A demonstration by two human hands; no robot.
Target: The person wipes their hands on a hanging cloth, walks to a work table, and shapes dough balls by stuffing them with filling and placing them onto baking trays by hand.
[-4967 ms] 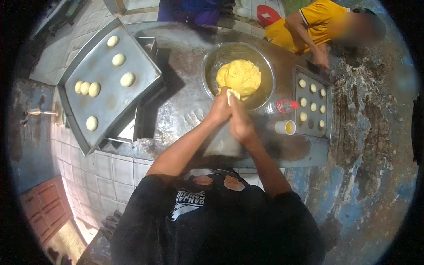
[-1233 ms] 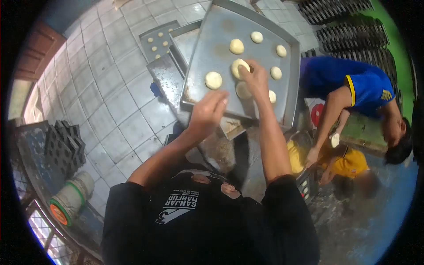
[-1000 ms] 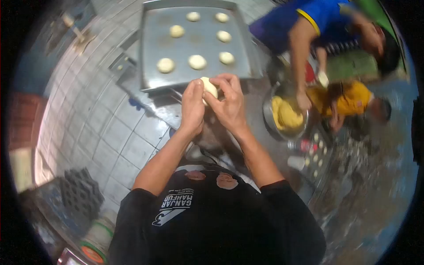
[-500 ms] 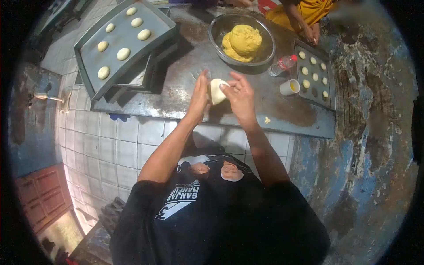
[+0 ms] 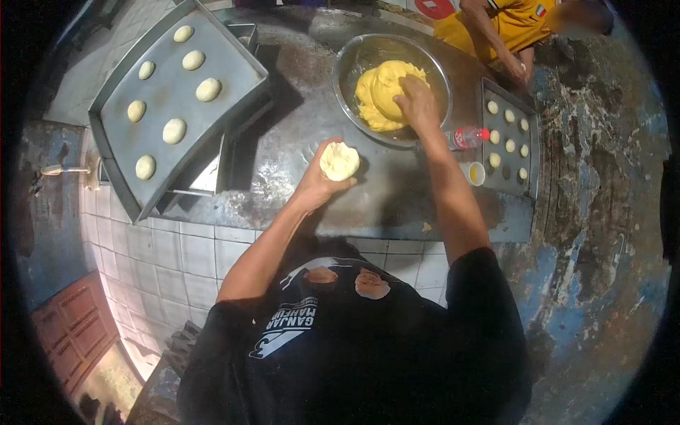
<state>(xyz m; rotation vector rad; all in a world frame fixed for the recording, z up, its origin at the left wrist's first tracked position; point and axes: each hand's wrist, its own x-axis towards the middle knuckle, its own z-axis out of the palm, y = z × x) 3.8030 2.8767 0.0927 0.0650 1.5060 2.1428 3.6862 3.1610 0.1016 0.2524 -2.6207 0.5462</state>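
My left hand (image 5: 319, 180) is closed round a pale dough piece (image 5: 340, 161), which sits in the cupped palm with its rough, hollowed top facing up. Inside a wide metal bowl (image 5: 343, 110) lies a large lump of soft yellow dough (image 5: 379, 92). My right hand (image 5: 419, 105) reaches over the bowl's right side, its bent fingers gripping into the yellow lump. The fingertips are partly hidden there.
On the left, a tilted metal tray (image 5: 163, 88) carries several dough balls. Another tray (image 5: 506, 180) of dough balls lies right, by a plastic bottle (image 5: 464, 138) and a white cup (image 5: 475, 174). A co-worker in yellow (image 5: 460, 32) sits beyond it.
My right hand has left the dough piece and moved up into the bowl onto the yellow dough. My left hand now holds the piece alone, turned upward. The view has shifted slightly.
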